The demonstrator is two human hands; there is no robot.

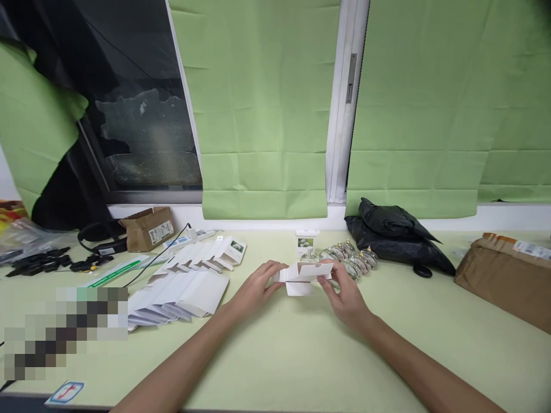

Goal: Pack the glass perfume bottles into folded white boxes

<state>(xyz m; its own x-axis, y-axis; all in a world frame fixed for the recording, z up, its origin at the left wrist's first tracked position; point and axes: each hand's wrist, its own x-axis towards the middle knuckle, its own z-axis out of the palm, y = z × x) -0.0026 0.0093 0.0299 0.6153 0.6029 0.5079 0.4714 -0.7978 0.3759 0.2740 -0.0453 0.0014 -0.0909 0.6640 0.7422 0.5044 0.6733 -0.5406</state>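
Note:
Between my two hands, above the table, is a small white carton with its flaps standing out. My left hand grips its left end between thumb and fingers. At the opposite end, my right hand pinches a flap. Just behind the carton stand several glass bottles with gold-coloured tops, partly hidden by my right hand. An upright white box with a flower picture stands behind them. To the left lie a row of flat white cartons and another row of white boxes.
Black plastic bags lie at the back right, near a large cardboard box. At the back left are a small open cardboard box, a power strip with a cable, and black items. Green curtains hang behind the table.

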